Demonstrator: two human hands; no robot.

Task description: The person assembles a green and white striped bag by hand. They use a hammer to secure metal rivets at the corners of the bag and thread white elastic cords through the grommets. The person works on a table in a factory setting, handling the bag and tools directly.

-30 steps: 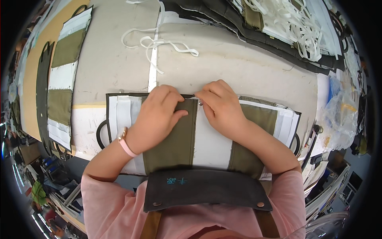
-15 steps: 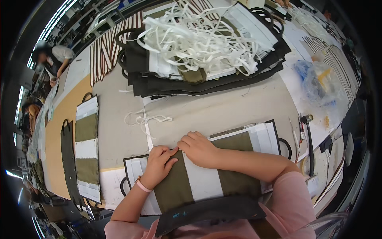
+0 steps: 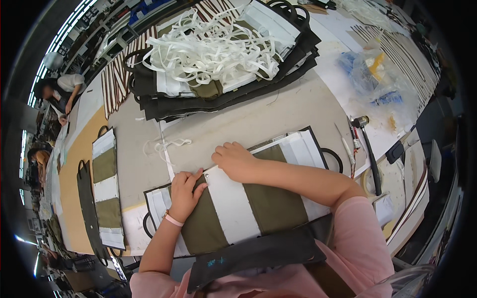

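Note:
A flat bag panel (image 3: 226, 211) with olive and white stripes, dark edging and black loop handles lies in front of me. My left hand (image 3: 186, 195) rests on its far edge, fingers bent over the rim, thumb and forefinger apart on top. Beside it, my right hand (image 3: 234, 162) curls its fingers over the same edge; the fingertips are hidden. Between the two hands, a small round metal piece (image 3: 207, 176) shows on the white stripe. A dark strap-like piece (image 3: 258, 251) lies across the panel's near side, by my body.
Beyond lies a stack of dark panels (image 3: 198, 107) topped with tangled white tape (image 3: 213, 49). Left are another striped panel (image 3: 106, 188) and a dark strip (image 3: 88, 213). A hammer (image 3: 368, 149), clear plastic bags (image 3: 372, 74) and striped cords lie right. A person (image 3: 69, 92) works far left.
The view has shifted, so the table's things sit differently in the picture. My hands have drawn apart along the panel's edge, uncovering the metal piece.

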